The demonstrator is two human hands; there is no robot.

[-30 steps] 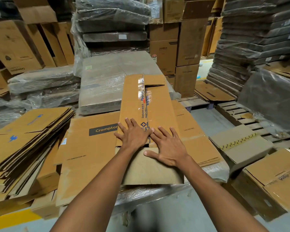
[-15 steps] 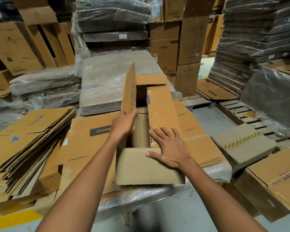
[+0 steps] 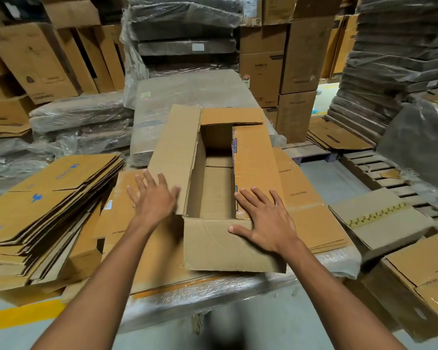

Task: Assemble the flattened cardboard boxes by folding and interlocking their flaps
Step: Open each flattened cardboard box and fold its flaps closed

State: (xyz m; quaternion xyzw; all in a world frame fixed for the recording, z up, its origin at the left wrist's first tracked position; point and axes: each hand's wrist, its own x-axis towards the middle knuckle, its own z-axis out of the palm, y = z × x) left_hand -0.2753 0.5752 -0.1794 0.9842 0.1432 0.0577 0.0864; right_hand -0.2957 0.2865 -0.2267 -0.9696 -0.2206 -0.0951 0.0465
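A long brown cardboard box (image 3: 234, 248) stands in front of me on a wrapped pallet stack, its top partly open. Its left long flap (image 3: 173, 152) is swung outward to the left. The right long flap (image 3: 254, 160) lies folded down over the opening, and the far short flap (image 3: 232, 116) is folded in. My left hand (image 3: 153, 198), fingers spread and blurred, hovers against the near end of the left flap without gripping it. My right hand (image 3: 264, 221) lies flat, fingers apart, on the near end of the right flap and the box's near corner.
A pile of flattened boxes (image 3: 46, 205) lies at the left. Flat sheets (image 3: 311, 210) lie under and right of the box. Assembled boxes (image 3: 420, 281) sit low at the right beside wooden pallets (image 3: 379, 170). Wrapped bundles (image 3: 187, 94) and stacked cartons stand behind.
Both hands pressed the closed flaps a second ago. My left hand then lifted the left flap upright and swung it outward to the left, opening the box. My right hand stayed in place.
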